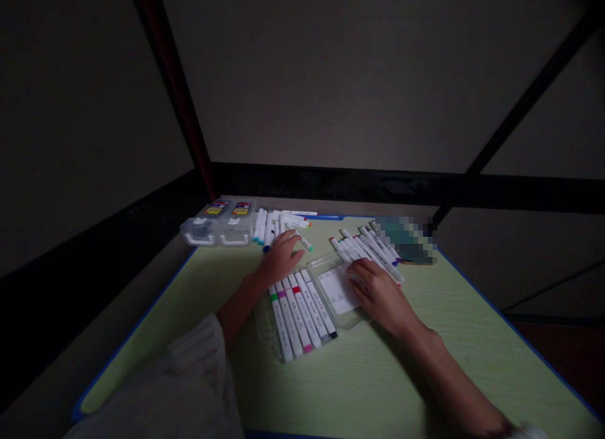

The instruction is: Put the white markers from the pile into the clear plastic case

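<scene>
My left hand point(282, 257) reaches over the near side of a pile of white markers point(270, 228), thumb apart from the fingers. A marker with a green end point(305, 240) lies just past its fingertips. In front of me an opened clear plastic case point(265, 322) holds a row of several white markers point(302, 313) with coloured bands and ends. Its lid point(326, 294) is folded out to the right, with a white paper card point(338, 289) in it. My right hand point(380, 294) is over the lid's right side, fingers curled down and together; what is under them is hidden.
Two closed clear cases point(236, 223) with handles stand at the table's back left. More white markers point(368, 247) lie in a slanted row at the right, beside a pixelated dark green flat object point(404, 240). The pale green table point(378, 382) has a blue edge, with a wall behind.
</scene>
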`<action>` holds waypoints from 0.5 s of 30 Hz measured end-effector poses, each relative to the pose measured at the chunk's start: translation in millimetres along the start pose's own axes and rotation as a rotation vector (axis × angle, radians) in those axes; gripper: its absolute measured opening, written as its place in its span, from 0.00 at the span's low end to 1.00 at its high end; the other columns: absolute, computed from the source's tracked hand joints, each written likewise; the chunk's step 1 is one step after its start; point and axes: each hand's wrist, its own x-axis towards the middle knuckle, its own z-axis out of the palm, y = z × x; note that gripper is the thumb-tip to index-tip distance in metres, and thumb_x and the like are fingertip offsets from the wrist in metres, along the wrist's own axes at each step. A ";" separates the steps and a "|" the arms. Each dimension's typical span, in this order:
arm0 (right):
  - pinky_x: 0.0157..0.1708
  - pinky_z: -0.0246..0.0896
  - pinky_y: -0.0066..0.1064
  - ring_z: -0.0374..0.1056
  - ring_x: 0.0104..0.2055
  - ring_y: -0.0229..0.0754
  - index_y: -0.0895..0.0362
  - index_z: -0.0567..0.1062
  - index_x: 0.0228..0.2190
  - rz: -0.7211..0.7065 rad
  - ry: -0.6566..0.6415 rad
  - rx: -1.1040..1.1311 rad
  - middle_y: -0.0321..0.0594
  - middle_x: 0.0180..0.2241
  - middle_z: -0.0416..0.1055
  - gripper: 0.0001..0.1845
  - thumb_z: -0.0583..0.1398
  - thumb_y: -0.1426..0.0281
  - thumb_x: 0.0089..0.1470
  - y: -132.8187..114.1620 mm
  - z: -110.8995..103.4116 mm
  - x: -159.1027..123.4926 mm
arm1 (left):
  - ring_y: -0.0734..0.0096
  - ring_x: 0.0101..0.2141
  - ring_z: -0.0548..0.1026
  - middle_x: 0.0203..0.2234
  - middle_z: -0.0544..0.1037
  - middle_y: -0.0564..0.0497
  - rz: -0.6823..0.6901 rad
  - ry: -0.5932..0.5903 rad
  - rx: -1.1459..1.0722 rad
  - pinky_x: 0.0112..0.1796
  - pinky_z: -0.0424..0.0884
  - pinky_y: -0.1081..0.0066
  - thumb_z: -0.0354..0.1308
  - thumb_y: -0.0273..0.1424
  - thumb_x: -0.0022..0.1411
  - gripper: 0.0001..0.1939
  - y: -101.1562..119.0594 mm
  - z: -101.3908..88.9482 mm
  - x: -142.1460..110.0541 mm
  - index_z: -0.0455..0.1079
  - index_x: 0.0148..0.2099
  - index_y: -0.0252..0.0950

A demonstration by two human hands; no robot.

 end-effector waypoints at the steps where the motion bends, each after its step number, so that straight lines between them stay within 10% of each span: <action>1: 0.40 0.58 0.35 0.63 0.40 0.44 0.60 0.69 0.36 0.003 0.001 0.000 0.46 0.37 0.65 0.11 0.51 0.76 0.50 -0.4 -0.2 0.1 | 0.64 0.53 0.59 0.52 0.63 0.40 0.009 -0.014 -0.011 0.54 0.56 0.64 0.48 0.30 0.58 0.18 2.9 2.4 1.6 0.62 0.50 0.29; 15: 0.40 0.59 0.35 0.63 0.40 0.44 0.60 0.70 0.36 -0.009 0.025 0.019 0.47 0.37 0.66 0.11 0.51 0.76 0.51 2.9 1.2 -0.1 | 0.67 0.53 0.59 0.54 0.62 0.45 0.112 -0.239 0.118 0.52 0.56 0.65 0.42 0.33 0.62 0.19 12.8 5.0 -1.4 0.59 0.54 0.33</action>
